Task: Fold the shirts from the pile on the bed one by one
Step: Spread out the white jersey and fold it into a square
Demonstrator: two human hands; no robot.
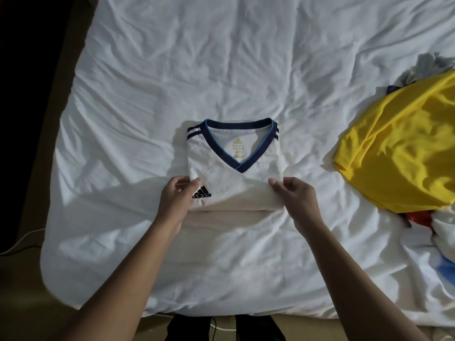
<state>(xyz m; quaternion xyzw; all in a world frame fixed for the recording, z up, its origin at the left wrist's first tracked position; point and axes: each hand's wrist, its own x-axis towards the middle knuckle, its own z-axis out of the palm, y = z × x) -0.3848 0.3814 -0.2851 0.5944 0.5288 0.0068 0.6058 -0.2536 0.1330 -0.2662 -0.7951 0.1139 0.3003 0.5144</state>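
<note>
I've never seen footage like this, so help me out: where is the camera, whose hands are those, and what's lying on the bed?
There is no machine here. A person is folding laundry, and the single picture comes from a wide-angle camera worn on their head, looking forward and down. That is why both arms reach in from the bottom edge. The left hand and the right hand each pinch a side edge of a folded white shirt with a dark blue V-neck collar, which rests on the white bed. At the right edge lies the pile of unfolded clothes, with a yellow shirt on top and bits of grey, red and blue cloth showing around it.
</note>
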